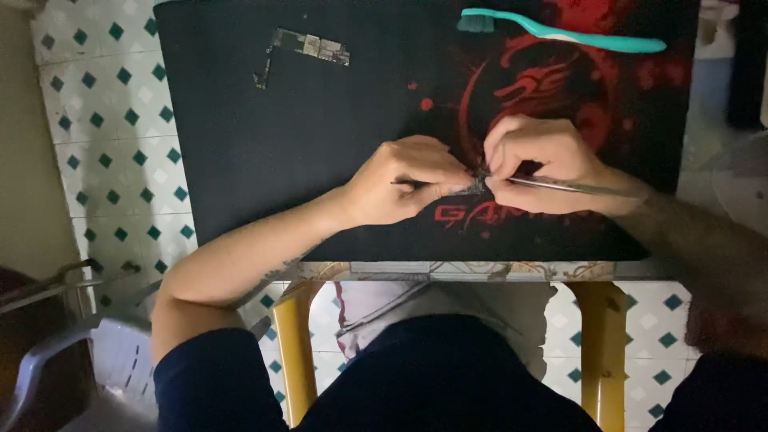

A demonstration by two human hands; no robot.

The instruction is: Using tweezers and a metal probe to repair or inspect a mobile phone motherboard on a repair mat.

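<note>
Both my hands meet over the middle of a black mat (264, 152) with a red dragon print. My left hand (400, 180) pinches a small dark part (478, 182) against the mat; a thin dark piece sticks out from under its fingers to the left. My right hand (536, 164) grips slim metal tweezers (576, 188), whose tips touch the small part and whose shaft runs right across my wrist. The part itself is mostly hidden by my fingertips.
A narrow circuit board (308, 46) lies at the mat's upper left. A teal toothbrush (560, 32) rests along the mat's top edge. The mat covers a small table with yellow legs (294, 352) over a tiled floor. A grey plastic chair (72, 360) stands at lower left.
</note>
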